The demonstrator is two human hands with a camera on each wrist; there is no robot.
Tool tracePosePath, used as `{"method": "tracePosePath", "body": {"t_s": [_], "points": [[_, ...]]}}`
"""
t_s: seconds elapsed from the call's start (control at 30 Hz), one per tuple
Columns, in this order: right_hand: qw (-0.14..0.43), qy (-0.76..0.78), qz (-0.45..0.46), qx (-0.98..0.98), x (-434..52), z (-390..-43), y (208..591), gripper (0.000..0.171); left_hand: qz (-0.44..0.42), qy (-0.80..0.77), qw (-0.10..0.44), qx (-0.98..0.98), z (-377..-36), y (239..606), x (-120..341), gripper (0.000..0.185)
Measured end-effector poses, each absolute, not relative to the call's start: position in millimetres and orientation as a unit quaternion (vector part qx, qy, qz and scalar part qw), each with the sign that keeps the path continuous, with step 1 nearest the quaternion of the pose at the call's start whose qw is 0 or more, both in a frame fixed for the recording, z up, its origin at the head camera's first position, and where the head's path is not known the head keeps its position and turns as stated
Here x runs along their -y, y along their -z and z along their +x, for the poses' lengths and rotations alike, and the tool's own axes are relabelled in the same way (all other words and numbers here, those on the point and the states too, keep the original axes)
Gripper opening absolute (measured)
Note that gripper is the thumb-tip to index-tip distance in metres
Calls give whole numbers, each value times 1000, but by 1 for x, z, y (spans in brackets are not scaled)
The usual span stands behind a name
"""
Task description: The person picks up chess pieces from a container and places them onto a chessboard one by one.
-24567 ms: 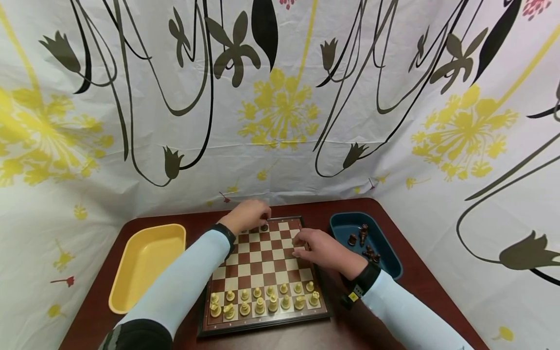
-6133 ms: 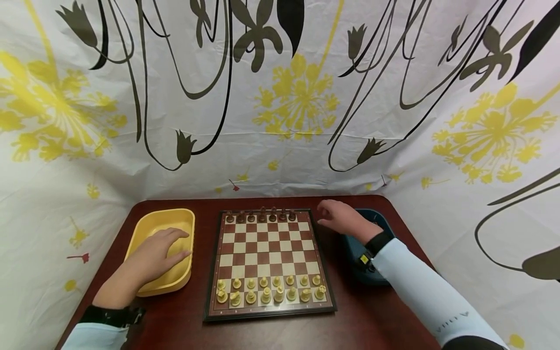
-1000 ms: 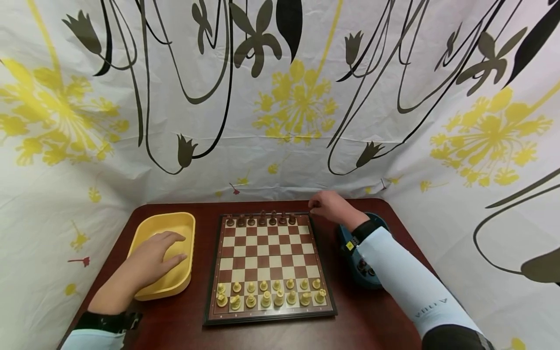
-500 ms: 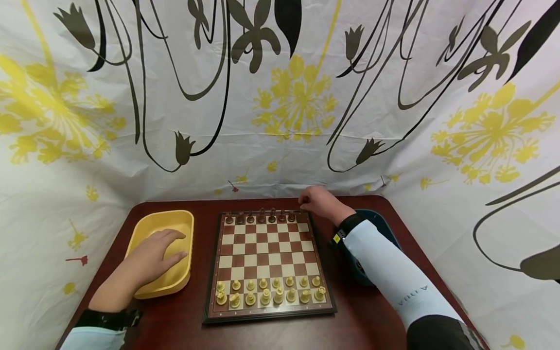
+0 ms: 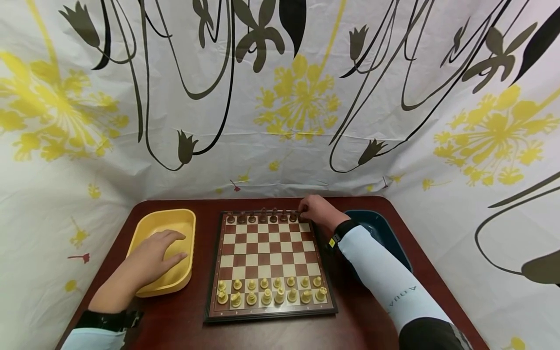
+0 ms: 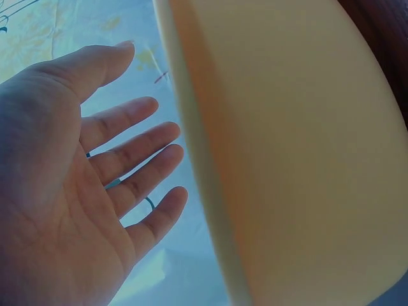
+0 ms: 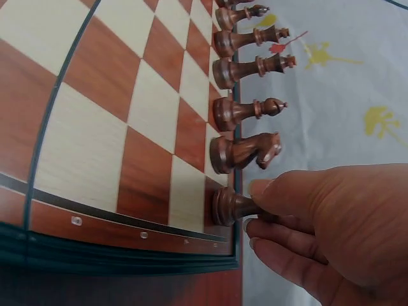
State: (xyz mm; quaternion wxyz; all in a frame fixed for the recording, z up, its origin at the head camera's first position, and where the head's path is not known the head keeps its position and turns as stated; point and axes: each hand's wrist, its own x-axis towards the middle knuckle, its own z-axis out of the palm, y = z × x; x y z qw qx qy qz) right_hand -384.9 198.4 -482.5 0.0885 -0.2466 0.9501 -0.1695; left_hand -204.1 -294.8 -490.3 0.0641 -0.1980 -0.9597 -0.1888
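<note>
Now, from the head view, the right hand [image 5: 318, 210] has come in from the blue tray [image 5: 391, 232] to the far right corner of the chessboard [image 5: 268, 265], where half a second ago it was just off the board's edge. The left hand [image 5: 150, 255] has not moved: it lies flat in the yellow tray [image 5: 154, 221] by the table's left edge, fingers straight and holding nothing. The light pieces [image 5: 269, 290] fill the two near rows.

The left wrist view shows an open palm [image 6: 70, 191] beside the yellow tray's wall [image 6: 280, 153], fingers [image 6: 137, 162] spread and relaxed.

The right wrist view is the telling one: fingertips [image 7: 274, 191] pinch a dark piece [image 7: 233, 205] whose base sits on the corner square, next to the dark knight [image 7: 245, 153] and the rest of the back row [image 7: 245, 67]. To my eye this fills the last gap in that row, so the dark pawns seem due next.
</note>
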Motion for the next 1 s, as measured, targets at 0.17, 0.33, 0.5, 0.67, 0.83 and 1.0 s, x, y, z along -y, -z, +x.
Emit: {"method": "tracePosePath", "body": {"t_s": [0.17, 0.33, 0.5, 0.67, 0.83, 1.0], "points": [[81, 170, -248, -950, -197, -386, 486, 11, -197, 191, 66, 959, -204, 490, 294, 45], [77, 177, -235, -953, -196, -384, 493, 11, -197, 192, 67, 959, -203, 490, 294, 45], [77, 175, -227, -955, -195, -381, 499, 17, -197, 191, 64, 960, -203, 492, 295, 46], [69, 180, -222, -956, -197, -381, 498, 25, -196, 190, 63, 960, -204, 492, 296, 47], [75, 189, -214, -955, -205, -377, 488, 36, -194, 193, 65, 960, -204, 491, 295, 46], [71, 196, -212, -955, -218, -362, 470, 43, -195, 192, 70, 959, -205, 491, 295, 46]]}}
